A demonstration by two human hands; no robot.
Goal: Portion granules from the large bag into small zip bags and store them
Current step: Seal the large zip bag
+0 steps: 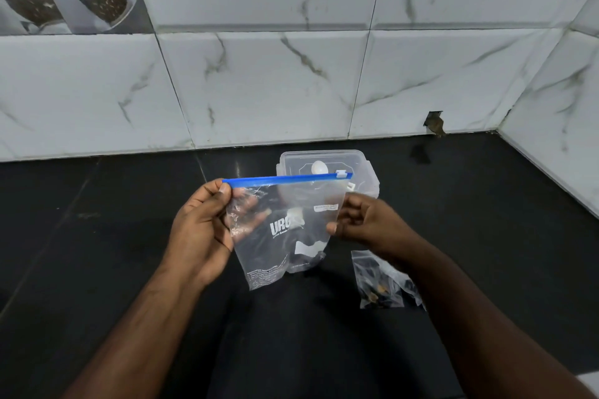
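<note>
A clear zip bag (265,256) with a blue slider strip along its top hangs upright above the black counter. My left hand (201,223) pinches its top left corner, thumb in front and fingers behind the plastic. My right hand (359,220) grips the bag's right edge below the slider tab. The bag looks empty. Through it shows a black pouch (291,230) with white lettering, standing on the counter behind. Small clear bags (379,282) holding dark granules lie on the counter under my right forearm.
A clear plastic container (359,172) with a closed lid stands behind the bag, close to the wall. White marble-look tiles (291,81) form the back wall and the right side wall. The black counter (97,220) stretches to the left and right.
</note>
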